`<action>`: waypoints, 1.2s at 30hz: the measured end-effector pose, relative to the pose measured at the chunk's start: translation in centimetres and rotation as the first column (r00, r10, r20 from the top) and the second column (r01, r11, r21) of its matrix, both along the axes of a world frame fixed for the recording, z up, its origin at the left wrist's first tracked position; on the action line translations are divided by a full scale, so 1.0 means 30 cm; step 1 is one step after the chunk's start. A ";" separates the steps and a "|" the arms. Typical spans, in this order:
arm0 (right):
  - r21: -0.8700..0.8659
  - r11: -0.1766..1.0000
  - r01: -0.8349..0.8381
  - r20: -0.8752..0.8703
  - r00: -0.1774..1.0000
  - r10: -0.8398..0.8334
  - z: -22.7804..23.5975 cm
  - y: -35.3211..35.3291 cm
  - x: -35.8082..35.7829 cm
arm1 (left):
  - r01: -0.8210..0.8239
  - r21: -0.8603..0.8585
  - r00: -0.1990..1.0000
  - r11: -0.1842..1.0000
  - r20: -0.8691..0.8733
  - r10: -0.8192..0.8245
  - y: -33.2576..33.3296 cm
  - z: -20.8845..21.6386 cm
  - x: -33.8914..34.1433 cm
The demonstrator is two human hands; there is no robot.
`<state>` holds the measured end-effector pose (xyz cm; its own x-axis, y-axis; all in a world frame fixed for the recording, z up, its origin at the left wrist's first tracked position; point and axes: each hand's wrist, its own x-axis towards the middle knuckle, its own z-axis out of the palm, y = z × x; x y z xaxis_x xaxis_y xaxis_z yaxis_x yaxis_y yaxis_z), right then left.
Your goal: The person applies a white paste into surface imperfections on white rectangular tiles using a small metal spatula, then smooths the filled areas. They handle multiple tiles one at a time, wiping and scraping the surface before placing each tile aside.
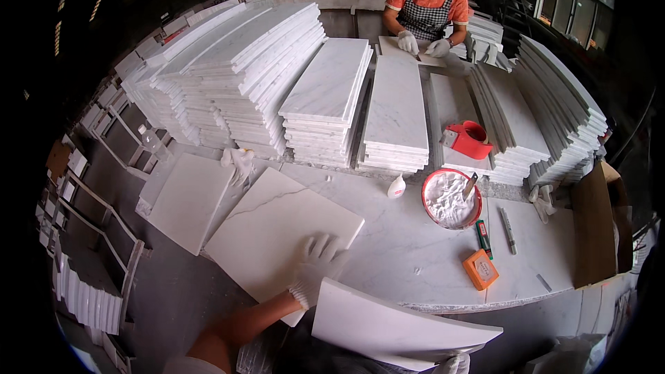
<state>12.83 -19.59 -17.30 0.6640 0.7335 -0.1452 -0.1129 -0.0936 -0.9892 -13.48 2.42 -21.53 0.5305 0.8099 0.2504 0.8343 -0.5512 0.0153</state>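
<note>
My left hand [320,266], in a white knit glove, lies with its fingers stretched out on a square white marble tile [277,215] with a thin grey vein. This tile rests at an angle on the table. Close beside that hand, a second white slab [402,322] is tilted up at the table's front edge, near my body. At its lower right corner my gloved right hand [454,364] grips it; most of that hand is hidden by the slab and the picture's lower edge. Another square tile [188,201] lies on the left.
A red-rimmed tub [451,198] of white paste holds a scraper. Around it are a white bottle [396,187], an orange box [480,269], a marker [508,230] and a red tape dispenser [468,140]. Tall slab stacks [253,62] line the back. Opposite, a person [429,17] handles a slab.
</note>
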 end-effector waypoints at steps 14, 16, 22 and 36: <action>0.069 0.990 0.119 -0.030 0.993 -0.117 -0.018 -0.023 0.004 | 0.063 -0.010 0.996 0.998 -0.070 -0.064 0.022 0.073 -0.049; 0.092 0.991 0.093 -0.127 0.989 -0.081 -0.044 -0.024 0.006 | 0.004 -0.115 0.904 0.993 0.424 0.045 -0.039 0.063 -0.099; 0.096 0.993 0.068 0.134 0.988 -0.081 -0.083 -0.015 0.003 | 0.497 -0.601 -0.039 0.626 0.705 0.708 -0.288 -0.012 -0.073; 0.183 0.977 0.108 0.063 0.991 -0.121 -0.112 0.074 0.046 | 0.245 -0.684 0.140 0.687 0.726 0.673 -0.120 -0.016 0.072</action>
<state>14.21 -17.36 -20.67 0.7488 0.6619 0.0336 -0.0394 0.0951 -0.9947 -11.33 -1.17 -22.02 0.0325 0.9821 -0.1857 -0.0335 0.1867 0.9818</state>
